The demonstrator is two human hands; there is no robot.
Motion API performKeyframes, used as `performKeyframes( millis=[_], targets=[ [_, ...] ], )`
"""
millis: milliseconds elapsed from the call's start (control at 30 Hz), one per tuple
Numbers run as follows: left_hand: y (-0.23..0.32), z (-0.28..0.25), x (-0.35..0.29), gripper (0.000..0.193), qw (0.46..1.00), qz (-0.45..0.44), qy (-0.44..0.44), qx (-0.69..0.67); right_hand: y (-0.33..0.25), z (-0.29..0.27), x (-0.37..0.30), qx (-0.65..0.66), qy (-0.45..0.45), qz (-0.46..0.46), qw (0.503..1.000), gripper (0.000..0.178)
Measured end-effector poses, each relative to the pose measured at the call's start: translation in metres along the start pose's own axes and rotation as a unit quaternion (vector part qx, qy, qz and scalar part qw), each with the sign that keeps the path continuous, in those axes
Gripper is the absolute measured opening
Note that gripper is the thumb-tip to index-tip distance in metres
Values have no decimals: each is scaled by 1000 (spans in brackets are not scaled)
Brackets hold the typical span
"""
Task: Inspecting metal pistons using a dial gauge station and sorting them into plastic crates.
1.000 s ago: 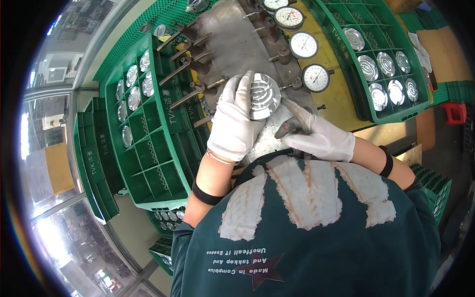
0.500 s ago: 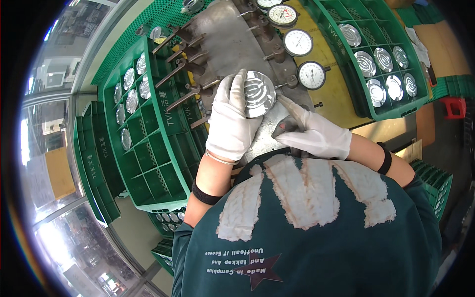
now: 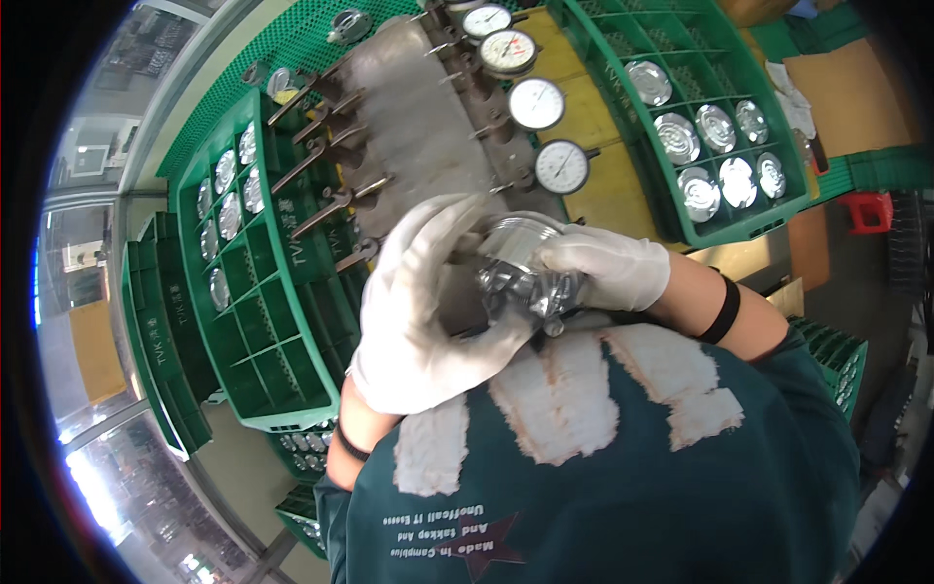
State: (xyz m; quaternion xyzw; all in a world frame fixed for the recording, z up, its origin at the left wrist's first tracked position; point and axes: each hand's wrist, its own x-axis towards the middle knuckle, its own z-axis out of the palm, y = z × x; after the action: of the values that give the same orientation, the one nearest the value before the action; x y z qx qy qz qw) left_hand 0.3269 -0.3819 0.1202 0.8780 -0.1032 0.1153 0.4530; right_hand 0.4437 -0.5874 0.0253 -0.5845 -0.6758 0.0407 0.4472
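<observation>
1. We see the left hand (image 3: 428,311), in a white glove, wrapped around a round silver gauge housing (image 3: 520,268) at frame centre.
2. The right hand (image 3: 608,268), also gloved, grips the same housing from the right side.
3. Dial gauges (image 3: 537,104) stand in a row on the metal fixture (image 3: 409,117) just above the hands.
4. Green crates (image 3: 258,292) at left and upper right hold more housings.

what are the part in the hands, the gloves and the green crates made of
Round part: looks like bare metal, shiny silver with bright highlights. Gloves, on the left hand and the right hand: thin white, creased and snug, probably latex or a similar rubber, though fine fabric cannot be ruled out. Green crates: likely moulded plastic, with even colour, a slight gloss and thin grid dividers.
</observation>
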Motion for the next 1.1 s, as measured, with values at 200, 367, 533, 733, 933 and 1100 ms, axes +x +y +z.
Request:
performKeyframes(
  millis=[200,367,533,733,933,1100],
  targets=[
    [-3,-55,-45,72,977,-83,118,156,16,-99,-2,581,296,268,709,39],
    [-18,-117,-132,60,932,-200,251,171,123,-203,-98,-120,309,485,809,78],
    [-23,-143,-162,61,892,-281,221,278,161,-214,-126,-296,89,642,702,94],
    [-49,-201,-153,64,875,-366,114,297,182,-208,-134,-359,39,685,633,83],
    [-113,-280,-118,60,805,-450,33,386,110,-216,-131,-310,108,632,702,56],
    [-193,-324,-111,69,713,-529,-65,456,31,-186,-144,-144,268,599,740,48]
  ],
)
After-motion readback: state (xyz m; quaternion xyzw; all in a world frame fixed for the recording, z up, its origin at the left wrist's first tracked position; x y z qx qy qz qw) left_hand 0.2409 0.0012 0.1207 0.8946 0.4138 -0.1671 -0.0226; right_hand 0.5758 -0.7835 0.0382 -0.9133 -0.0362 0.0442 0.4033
